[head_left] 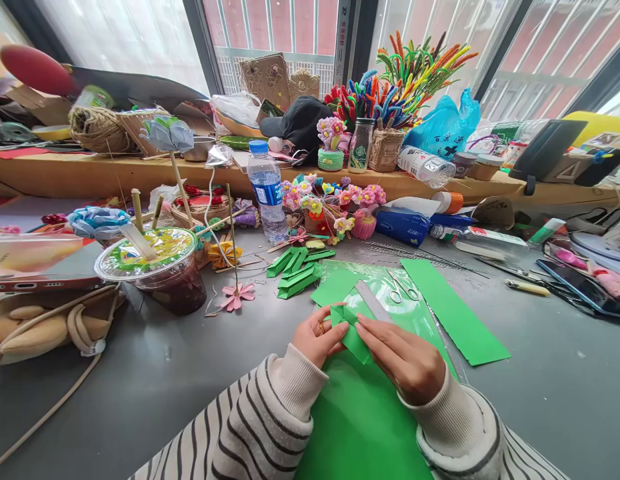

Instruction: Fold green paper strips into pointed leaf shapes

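Note:
A small folded piece of green paper (pixel 357 342) is held between both hands above a large green sheet (pixel 363 420). My left hand (pixel 320 335) pinches its left side, thumb on top. On its right edge, my right hand (pixel 403 353) presses with fingers together. Just beyond the hands lie a ruler (pixel 373 301), silver scissors (pixel 403 288) and a cut green square (pixel 335 285), on a clear plastic sleeve. Several folded green paper pieces (pixel 299 280) are grouped farther back. To the right rests a long green strip (pixel 455 312).
A lidded drink cup (pixel 177 293) and a water bottle (pixel 268 193) stand left of the hands. A pink paper flower (pixel 237 297) lies nearer. Thin wires (pixel 425 257), a tissue pack (pixel 403 225) and a phone (pixel 583 287) are at the right. Craft flowers line the back.

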The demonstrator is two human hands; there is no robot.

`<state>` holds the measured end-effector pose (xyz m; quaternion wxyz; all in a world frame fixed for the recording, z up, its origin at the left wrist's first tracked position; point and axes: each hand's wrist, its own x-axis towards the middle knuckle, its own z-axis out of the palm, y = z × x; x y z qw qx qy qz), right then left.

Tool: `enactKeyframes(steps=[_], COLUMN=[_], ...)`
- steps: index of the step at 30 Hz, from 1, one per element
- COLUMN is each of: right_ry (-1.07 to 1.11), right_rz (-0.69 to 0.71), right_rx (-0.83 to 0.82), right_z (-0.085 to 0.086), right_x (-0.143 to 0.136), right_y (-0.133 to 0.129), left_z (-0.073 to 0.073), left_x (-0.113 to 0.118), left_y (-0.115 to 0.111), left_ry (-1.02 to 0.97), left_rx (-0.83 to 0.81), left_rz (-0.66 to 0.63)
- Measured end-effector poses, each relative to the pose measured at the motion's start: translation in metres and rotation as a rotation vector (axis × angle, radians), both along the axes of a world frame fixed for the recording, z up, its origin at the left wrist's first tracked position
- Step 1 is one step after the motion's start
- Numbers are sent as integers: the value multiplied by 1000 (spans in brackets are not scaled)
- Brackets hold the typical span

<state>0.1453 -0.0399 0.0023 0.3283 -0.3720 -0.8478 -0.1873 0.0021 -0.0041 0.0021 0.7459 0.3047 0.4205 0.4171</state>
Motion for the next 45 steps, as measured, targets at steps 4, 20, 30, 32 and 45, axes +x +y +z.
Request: enactKeyframes(steps=[4,20,30,32,45], right_ry=[16,169,167,147,-10], right_rz=[27,-62,-36,-30,-29], right_rx=[7,1,3,11,88], right_z=[1,-2,6,5,-1], right_x=[-2,2,2,2,1], right_y=[0,2,0,0,-3], left_z=[-2,1,3,3,1], left_x=[0,6,3,3,2], left_y=[0,-5,-3,-3,-4], left_ry=[-22,47,69,69,55], left_rx=[10,71,32,20,16], left_rz=[-1,-30,-57,-58,-50])
